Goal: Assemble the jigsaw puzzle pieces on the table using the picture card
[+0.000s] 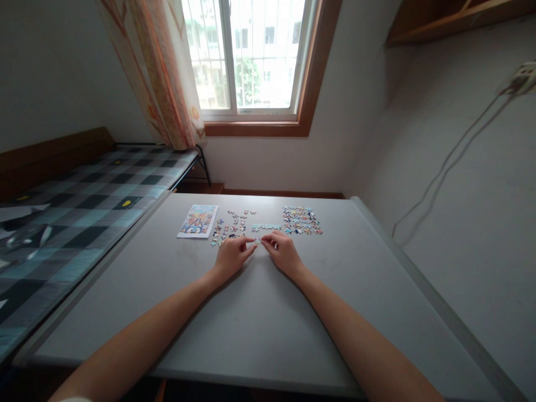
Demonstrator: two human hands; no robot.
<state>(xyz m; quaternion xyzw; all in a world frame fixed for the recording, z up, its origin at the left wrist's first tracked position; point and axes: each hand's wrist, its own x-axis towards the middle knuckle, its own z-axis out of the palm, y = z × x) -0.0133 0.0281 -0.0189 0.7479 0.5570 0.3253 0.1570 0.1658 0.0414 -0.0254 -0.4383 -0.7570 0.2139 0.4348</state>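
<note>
A: Hands, quick?
B: Right hand (283, 252): thumb and index pinching a small, flat, multicoloured jigsaw piece (257, 240). Left hand (234, 255): fingertips at the same piece's other edge; can't tell if it's gripping.
A: Piece location?
B: Between both hands' fingertips, over the smooth light-grey table (251, 318), just nearer the person than a short, joined strip of puzzle with a teal edge (267, 227).
A: Around it?
B: Scattered multicoloured loose pieces (234, 228) left of the strip, partly behind the left hand; a denser, roughly square multicoloured piece cluster (302, 220) to its right. White-bordered, colourful printed sheet (198, 221) lies flat, far left of the pieces.
</note>
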